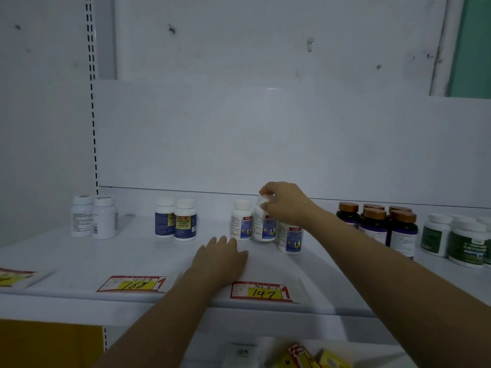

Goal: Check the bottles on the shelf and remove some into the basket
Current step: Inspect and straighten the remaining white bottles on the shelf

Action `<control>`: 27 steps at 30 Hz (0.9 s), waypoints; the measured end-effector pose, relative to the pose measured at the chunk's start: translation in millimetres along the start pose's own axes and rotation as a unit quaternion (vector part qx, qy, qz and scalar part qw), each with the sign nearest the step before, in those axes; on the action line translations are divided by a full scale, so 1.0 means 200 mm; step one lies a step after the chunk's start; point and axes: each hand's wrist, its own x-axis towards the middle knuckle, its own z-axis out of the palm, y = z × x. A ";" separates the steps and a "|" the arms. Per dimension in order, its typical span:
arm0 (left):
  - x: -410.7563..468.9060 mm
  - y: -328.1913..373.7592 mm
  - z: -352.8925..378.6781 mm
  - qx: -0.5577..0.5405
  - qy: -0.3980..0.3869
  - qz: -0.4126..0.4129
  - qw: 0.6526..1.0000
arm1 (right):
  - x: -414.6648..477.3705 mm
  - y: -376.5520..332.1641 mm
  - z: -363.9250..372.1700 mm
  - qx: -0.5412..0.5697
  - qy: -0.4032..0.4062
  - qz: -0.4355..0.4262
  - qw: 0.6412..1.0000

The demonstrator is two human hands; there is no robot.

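A white shelf (79,261) carries groups of pill bottles. In the middle group, my right hand (284,203) grips the cap of a tilted white bottle with a blue label (261,227). Beside it stand a white bottle (241,220) on the left and another (291,239) on the right, partly behind my wrist. My left hand (221,257) rests flat on the shelf in front of that group, fingers straight. No basket is in view.
Two plain white bottles (93,217) stand far left, two blue-labelled ones (176,220) left of centre. Dark bottles with bronze caps (377,224) and green-labelled white bottles (451,240) stand at the right. Price tags 168 (134,284) and 147 (261,291) lie at the shelf edge. Yellow boxes (305,357) sit below.
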 end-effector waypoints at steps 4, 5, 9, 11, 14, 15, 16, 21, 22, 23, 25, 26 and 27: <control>0.00 0.00 0.00 0.031 -0.021 0.000 0.999 | -0.01 0.05 0.08 -0.033 -0.025 0.022 0.999; 0.00 -0.01 0.01 0.040 -0.027 0.000 0.999 | -0.01 0.06 0.09 -0.057 -0.026 0.027 0.998; -0.01 -0.01 0.00 0.044 -0.042 -0.002 0.998 | -0.02 0.08 0.08 -0.096 -0.040 0.032 0.994; -0.02 0.00 -0.01 0.045 -0.050 -0.003 0.998 | -0.03 0.08 0.06 -0.073 -0.045 0.031 0.996; -0.03 0.01 -0.01 0.049 -0.058 -0.005 0.997 | -0.03 0.11 0.00 -0.042 -0.003 0.045 0.998; -0.02 0.01 -0.01 0.049 -0.060 -0.005 0.997 | -0.03 0.12 -0.02 -0.048 -0.004 0.052 0.997; -0.02 0.01 -0.01 0.050 -0.061 -0.005 0.997 | -0.04 0.14 -0.04 -0.061 -0.020 0.059 0.996; -0.01 -0.01 -0.01 0.061 -0.059 0.005 0.996 | -0.11 0.19 -0.06 -0.070 -0.068 0.058 0.994; -0.01 0.00 -0.01 0.062 -0.058 0.006 0.996 | -0.12 0.19 -0.06 -0.063 -0.059 0.056 0.995; -0.01 0.00 -0.01 0.060 -0.058 0.005 0.997 | -0.12 0.19 -0.07 -0.057 -0.054 0.055 0.995; -0.02 0.00 -0.02 0.044 -0.054 -0.003 0.998 | -0.14 0.18 -0.11 -0.046 -0.050 0.054 0.996; -0.03 0.00 -0.02 0.027 -0.049 -0.011 0.998 | -0.14 0.17 -0.14 -0.039 -0.042 0.051 0.997; -0.03 0.01 -0.03 -0.001 -0.037 -0.019 0.999 | -0.15 0.16 -0.18 -0.025 -0.030 0.046 0.998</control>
